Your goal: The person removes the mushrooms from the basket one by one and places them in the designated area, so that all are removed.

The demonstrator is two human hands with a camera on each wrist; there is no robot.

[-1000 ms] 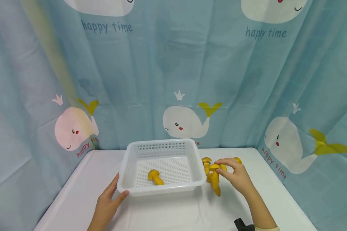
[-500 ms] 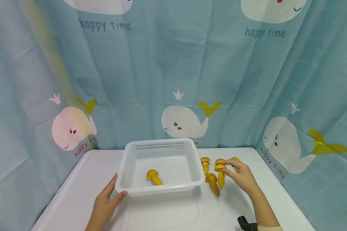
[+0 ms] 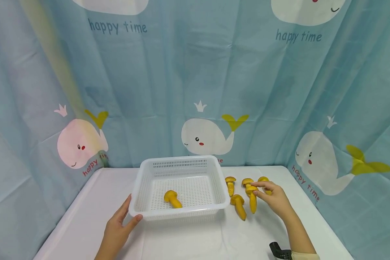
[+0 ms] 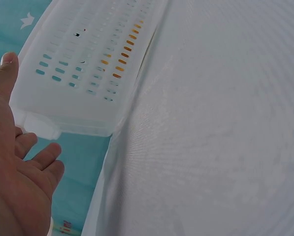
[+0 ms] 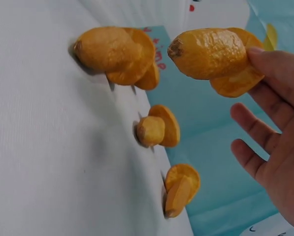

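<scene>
A white plastic basket (image 3: pixel 182 213) stands on the table with one yellow mushroom (image 3: pixel 173 198) lying inside. My left hand (image 3: pixel 117 229) rests at the basket's front left corner, thumb at the front rim and fingers along the left side; the left wrist view shows its fingers relaxed. To the right of the basket, my right hand (image 3: pixel 274 198) pinches another yellow mushroom (image 5: pixel 211 54) by its cap between thumb and fingers, stem tip pointing towards me. In the right wrist view it hangs above the table, with the lower fingers loose.
Several yellow mushrooms lie around the right hand: one mushroom (image 3: pixel 230 186) beside the basket, a nearer mushroom (image 3: pixel 238 207), and a mushroom (image 3: pixel 263 179) farther right. White cloth covers the table (image 3: pixel 182 238). A blue whale-print curtain (image 3: pixel 263 90) stands behind it and at both sides.
My right hand has moved right with the pinched mushroom, away from the basket, uncovering the mushrooms around it. The left hand and basket have hardly moved.
</scene>
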